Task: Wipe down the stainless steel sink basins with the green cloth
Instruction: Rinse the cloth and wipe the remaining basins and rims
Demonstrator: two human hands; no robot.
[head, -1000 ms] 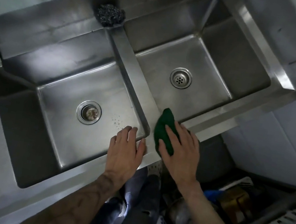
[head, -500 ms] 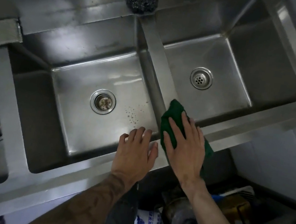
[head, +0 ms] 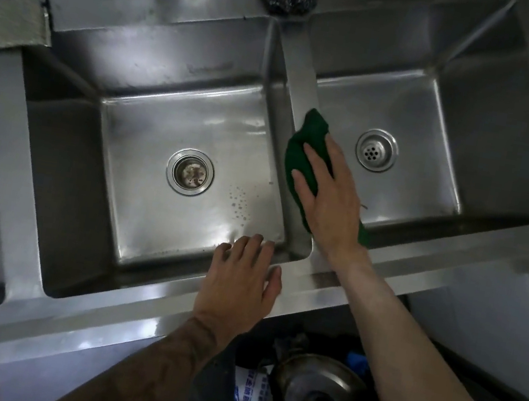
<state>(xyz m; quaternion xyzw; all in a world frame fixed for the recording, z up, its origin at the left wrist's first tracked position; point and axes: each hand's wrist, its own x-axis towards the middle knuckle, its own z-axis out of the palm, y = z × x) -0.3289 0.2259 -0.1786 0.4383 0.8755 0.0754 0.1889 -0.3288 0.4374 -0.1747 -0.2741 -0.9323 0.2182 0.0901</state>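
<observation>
Pushing the soft, limp green cloth (head: 313, 130) farther up the divider (head: 303, 67) under a flat right hand (head: 330, 193), resting the spread left hand (head: 239, 283) on the sink's front edge (head: 120, 316).

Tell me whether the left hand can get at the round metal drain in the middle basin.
Probably yes: the left hand rests open on the front rim, holding nothing, and nothing lies between it and the drain.

The sink basin (head: 149, 216) is formed of brushed steel (glossy where lit); the green cloth (head: 309, 131) is seen as matt, soft fabric.
</observation>
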